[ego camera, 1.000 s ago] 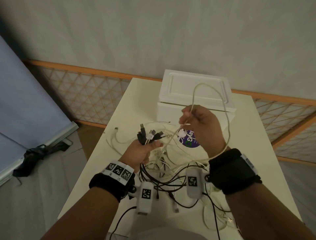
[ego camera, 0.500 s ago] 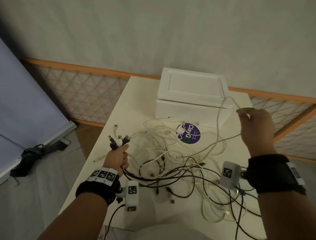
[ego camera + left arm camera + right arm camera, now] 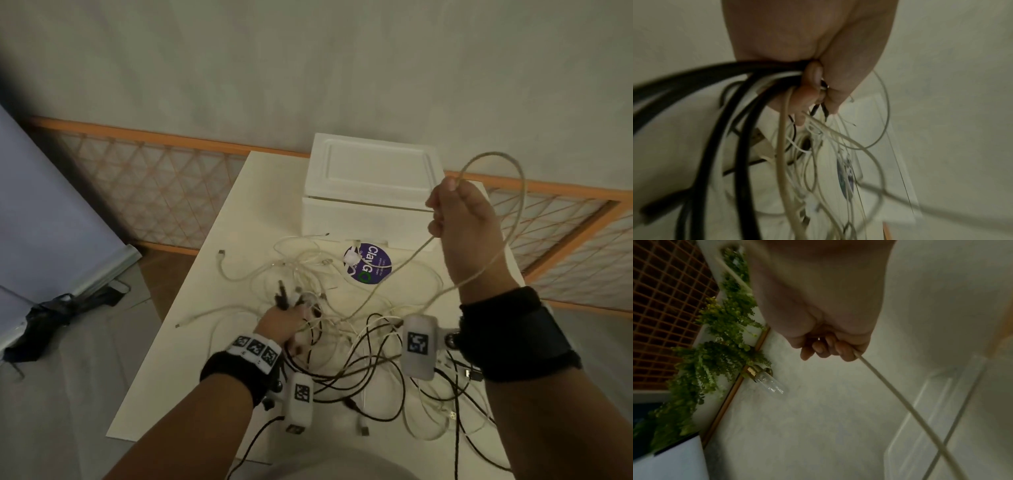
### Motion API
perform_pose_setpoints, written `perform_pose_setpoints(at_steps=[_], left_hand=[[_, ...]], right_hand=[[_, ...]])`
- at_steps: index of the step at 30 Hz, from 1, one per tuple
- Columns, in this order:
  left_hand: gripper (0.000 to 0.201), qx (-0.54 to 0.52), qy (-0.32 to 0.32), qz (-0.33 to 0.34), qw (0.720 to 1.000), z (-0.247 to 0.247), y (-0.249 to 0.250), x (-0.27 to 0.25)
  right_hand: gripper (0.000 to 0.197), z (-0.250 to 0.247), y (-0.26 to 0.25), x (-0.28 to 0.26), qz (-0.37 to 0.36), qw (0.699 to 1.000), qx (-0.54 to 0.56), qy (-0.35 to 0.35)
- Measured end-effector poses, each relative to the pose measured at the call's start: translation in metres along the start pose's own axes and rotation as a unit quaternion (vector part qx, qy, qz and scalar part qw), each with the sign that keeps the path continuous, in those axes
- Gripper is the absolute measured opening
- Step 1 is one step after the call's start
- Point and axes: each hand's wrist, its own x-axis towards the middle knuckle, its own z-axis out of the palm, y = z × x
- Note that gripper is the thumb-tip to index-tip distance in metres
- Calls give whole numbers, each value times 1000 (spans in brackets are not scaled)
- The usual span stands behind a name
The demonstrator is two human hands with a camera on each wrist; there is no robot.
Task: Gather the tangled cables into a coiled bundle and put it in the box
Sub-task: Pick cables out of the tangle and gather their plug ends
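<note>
- Cables (image 3: pixel 346 329), black and white, lie in a loose tangle across the middle and near part of the white table (image 3: pixel 191 373), with several plug ends scattered at its fringes.
- Left hand (image 3: pixel 282 325) sits low over the tangle, fingers curled tight round a gathered bunch of cable ends; dark plugs stick up out of the fist.
- From the left wrist view, thick black cords (image 3: pixel 719 129) and thinner pale ones run through that fist and hang down in loops. The picture is blurred, so how many strands it holds I cannot tell.
- Right hand (image 3: pixel 462 226) is raised in front of the box, well apart from the left, pinching a single pale cable (image 3: pixel 404 263) between thumb and curled fingers (image 3: pixel 844 352).
- That pale cable arches in a loop above the right hand, drapes over the wrist, and also runs taut down toward the bunch at the left hand.
- White foam box (image 3: pixel 371 192) stands at the far end of the table with its lid on.
- A round purple sticker (image 3: pixel 371 263) lies just in front of the box, under some strands.
- A white wall (image 3: pixel 308 68) with an orange lattice panel (image 3: pixel 144 192) stands behind the table.
</note>
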Motion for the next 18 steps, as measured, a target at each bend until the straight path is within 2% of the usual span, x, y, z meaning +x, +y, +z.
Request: perform_pose_setpoints(at_steps=[2,3,5,8,10,12,14,15,16,18], left_hand=[[71,-44,5,-25,999,-10,-6,9],[64,-82,-6,-15,996,-11,-3,2],[35,-180,-64,23,981,-5,3,-12],[23,-207,-186,70,958,19,19,-27],[23,-152,-224,97,958,36,29,-28],[29,-43,-215,117,969,44,30,-25],[11,21,-199,140,970,45,25,-18],[11,45,-191,140,971,43,21,-13],[21,70,-168,134,974,40,15,-5],[31,142,-110,107,978,34,5,8]], right_hand=[[20,-14,-1,9,4,999,16,40],[20,-18,0,13,21,997,59,52],[21,-15,7,14,59,988,133,55],[17,10,19,5,86,987,136,12],[19,25,21,-3,80,988,128,-30],[23,29,15,-4,59,985,153,-46],[25,23,6,3,39,983,180,-25],[25,17,2,7,23,984,175,-5],[24,11,-1,11,-5,989,145,18],[26,-5,-6,16,-99,993,3,57]])
